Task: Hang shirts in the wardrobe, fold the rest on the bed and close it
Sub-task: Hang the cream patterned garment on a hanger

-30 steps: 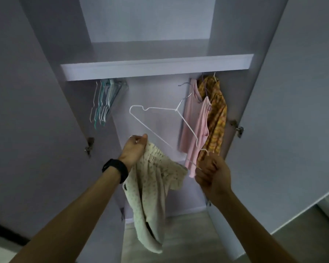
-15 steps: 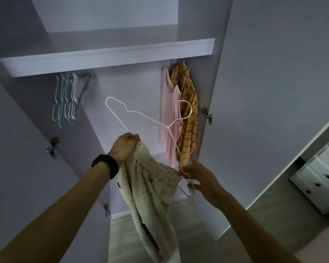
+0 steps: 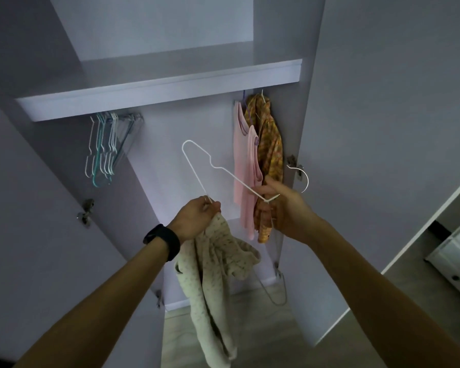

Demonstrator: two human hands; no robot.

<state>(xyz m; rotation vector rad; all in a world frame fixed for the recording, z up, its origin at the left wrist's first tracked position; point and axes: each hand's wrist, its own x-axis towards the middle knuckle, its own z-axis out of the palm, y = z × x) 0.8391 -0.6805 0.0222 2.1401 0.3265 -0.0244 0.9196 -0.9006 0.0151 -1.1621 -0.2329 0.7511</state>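
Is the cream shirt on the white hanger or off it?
Off it. The cream shirt hangs bunched from the left hand, below the white hanger, whose wire is bare; the right hand holds its neck.

open rail span mid-wardrobe, spare hangers [image 3: 104, 150] bunched left, hung shirts [image 3: 255, 166] crowding right — shelf [image 3: 157, 91] overhead

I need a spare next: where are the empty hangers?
Head view: the empty hangers hang bunched at the left end of the wardrobe, just under the shelf.
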